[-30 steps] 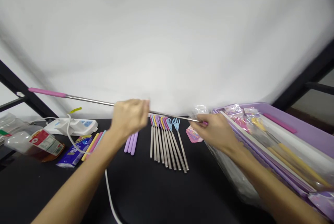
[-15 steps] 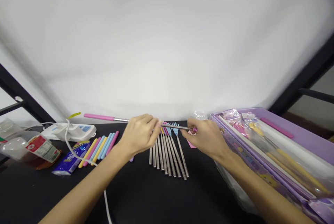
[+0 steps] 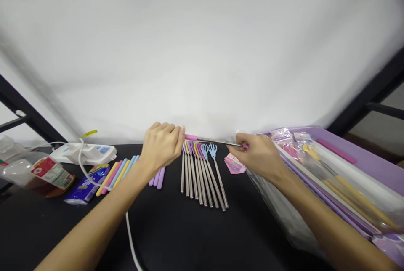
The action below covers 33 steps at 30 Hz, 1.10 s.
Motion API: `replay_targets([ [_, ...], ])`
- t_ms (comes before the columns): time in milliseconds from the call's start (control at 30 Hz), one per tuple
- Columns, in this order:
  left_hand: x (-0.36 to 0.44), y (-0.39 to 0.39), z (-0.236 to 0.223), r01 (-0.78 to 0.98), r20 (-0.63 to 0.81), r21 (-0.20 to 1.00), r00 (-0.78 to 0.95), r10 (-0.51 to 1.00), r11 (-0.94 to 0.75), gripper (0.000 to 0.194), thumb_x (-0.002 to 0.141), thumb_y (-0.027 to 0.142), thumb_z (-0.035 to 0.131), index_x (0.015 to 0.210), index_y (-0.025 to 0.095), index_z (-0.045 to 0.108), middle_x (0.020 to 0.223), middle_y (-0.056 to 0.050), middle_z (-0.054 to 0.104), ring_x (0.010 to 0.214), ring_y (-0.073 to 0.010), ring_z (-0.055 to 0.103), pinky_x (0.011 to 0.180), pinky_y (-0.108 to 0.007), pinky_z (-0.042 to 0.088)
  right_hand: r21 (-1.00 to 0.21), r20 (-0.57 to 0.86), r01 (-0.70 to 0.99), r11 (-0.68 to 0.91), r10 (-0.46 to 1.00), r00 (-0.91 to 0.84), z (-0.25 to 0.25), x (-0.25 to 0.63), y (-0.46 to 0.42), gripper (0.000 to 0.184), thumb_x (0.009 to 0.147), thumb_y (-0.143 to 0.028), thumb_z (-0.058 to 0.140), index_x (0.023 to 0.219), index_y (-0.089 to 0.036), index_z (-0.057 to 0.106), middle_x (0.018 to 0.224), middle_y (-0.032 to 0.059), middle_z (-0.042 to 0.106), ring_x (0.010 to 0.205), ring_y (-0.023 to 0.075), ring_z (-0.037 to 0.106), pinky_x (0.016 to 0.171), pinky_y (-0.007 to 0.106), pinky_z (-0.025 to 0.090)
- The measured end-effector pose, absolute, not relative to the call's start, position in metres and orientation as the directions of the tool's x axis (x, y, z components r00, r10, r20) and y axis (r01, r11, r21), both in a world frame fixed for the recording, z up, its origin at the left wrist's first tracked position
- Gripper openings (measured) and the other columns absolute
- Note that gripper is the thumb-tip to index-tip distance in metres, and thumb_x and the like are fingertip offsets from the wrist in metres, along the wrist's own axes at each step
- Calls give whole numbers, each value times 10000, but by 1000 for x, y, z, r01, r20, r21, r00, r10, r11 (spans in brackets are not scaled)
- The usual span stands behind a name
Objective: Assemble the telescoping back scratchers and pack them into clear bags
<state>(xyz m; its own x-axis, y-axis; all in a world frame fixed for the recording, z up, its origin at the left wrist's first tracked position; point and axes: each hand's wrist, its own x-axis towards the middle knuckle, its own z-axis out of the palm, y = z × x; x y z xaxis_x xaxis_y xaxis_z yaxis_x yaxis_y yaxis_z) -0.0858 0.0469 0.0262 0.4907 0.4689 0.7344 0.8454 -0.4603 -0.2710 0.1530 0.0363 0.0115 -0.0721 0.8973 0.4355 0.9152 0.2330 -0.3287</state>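
Note:
A telescopic back scratcher with a pink handle and thin metal rod [image 3: 214,141] stretches between my hands above the table. My left hand [image 3: 162,147] is closed around the pink handle. At the other end, my right hand [image 3: 260,155] grips the pink head, most of which its fingers hide. Below lies a fanned row of metal back scratcher rods [image 3: 205,182] with blue, pink, yellow and purple claw heads pointing away from me. Purple handle sleeves [image 3: 160,178] lie under my left wrist. Farther left are yellow, pink and blue sleeves [image 3: 116,174], partly behind my forearm. Small pink cards [image 3: 234,165] rest beside my right hand.
A purple box [image 3: 375,163] with bagged back scratchers stands at the right, clear plastic bags [image 3: 284,216] beside it. At left are a white power strip [image 3: 101,154], its cable [image 3: 130,237], a blue packet [image 3: 86,187] and a bottle [image 3: 52,174]. A white wall rises behind.
My left hand has shifted from the metal rod onto the pink handle, which stuck out far left before and now sits closer to my right hand. My right hand keeps the head end.

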Motion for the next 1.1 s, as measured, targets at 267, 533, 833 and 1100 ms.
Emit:
replay_targets([
  [267, -70, 38, 11, 814, 710, -201, 504, 491, -545, 492, 999, 261, 368, 558, 159, 560, 492, -11, 515, 454, -128, 460, 497, -306, 209, -288, 430, 925, 248, 896, -106, -2, 138, 28, 201, 730, -264, 556, 584, -219, 425, 486, -41, 455, 509, 126, 369, 556, 273, 216],
  [533, -130, 57, 20, 924, 732, -324, 380, 566, -202, 453, 981, 249, 390, 586, 162, 593, 606, -78, 638, 666, -220, 600, 708, -377, 352, -265, 414, 949, 172, 909, -50, -3, 163, 27, 314, 730, -316, 577, 546, -218, 342, 464, -45, 326, 494, 126, 260, 540, 283, 176],
  [833, -123, 53, 12, 908, 768, -296, 411, 491, -297, 454, 999, 257, 371, 589, 177, 550, 540, -46, 552, 525, -177, 489, 568, -330, 283, -284, 439, 940, 190, 897, -48, 1, 165, 29, 308, 684, -305, 589, 534, -225, 332, 458, -51, 282, 505, 127, 229, 540, 284, 184],
  [1100, -112, 49, 11, 830, 691, -326, 535, 486, -452, 415, 996, 356, 356, 732, 180, 624, 604, -37, 583, 557, -177, 503, 570, -322, 278, -312, 433, 929, 201, 900, -49, 0, 162, 28, 320, 716, -317, 583, 539, -222, 334, 468, -53, 311, 507, 124, 259, 537, 279, 187],
])
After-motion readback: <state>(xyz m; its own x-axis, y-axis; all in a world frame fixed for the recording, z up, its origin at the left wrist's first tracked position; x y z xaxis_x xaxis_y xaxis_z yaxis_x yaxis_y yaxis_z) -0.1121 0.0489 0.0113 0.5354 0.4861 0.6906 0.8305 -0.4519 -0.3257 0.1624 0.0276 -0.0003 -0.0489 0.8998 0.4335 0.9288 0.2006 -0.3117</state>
